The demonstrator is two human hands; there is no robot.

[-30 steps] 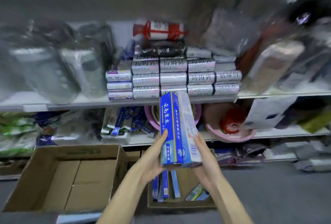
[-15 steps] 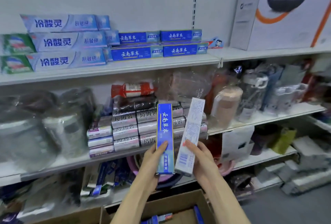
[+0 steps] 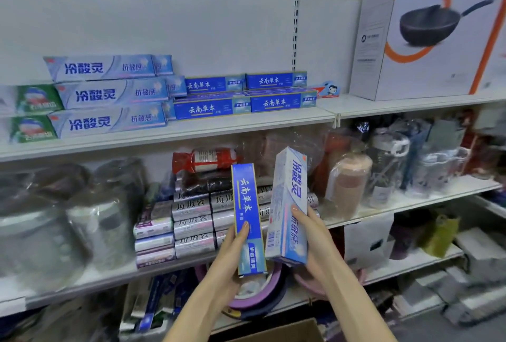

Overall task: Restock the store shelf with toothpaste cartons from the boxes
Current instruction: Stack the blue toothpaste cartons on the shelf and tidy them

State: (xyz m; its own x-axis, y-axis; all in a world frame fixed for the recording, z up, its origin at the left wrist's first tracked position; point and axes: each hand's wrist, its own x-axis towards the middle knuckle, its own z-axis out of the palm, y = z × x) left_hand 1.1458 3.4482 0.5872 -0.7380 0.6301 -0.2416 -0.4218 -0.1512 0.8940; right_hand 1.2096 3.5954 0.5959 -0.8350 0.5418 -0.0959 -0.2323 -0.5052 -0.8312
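Middle shelf (image 3: 410,203) blurs behind blue carton (image 3: 247,213), pale carton (image 3: 287,199) (box (image 3: 287,332) mostly cropped)

Cardboard box (image 3: 279,332) cut off below; wrapped goods (image 3: 54,221) blurred, perhaps pots.

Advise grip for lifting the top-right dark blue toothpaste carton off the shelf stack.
Pinch the top-right dark blue carton mid-length across front and back faces, coming from above and in front. It lies flat, long side out, on the carton below, with open space overhead. Its left end sits close against the neighbouring carton, so an end grip looks awkward.
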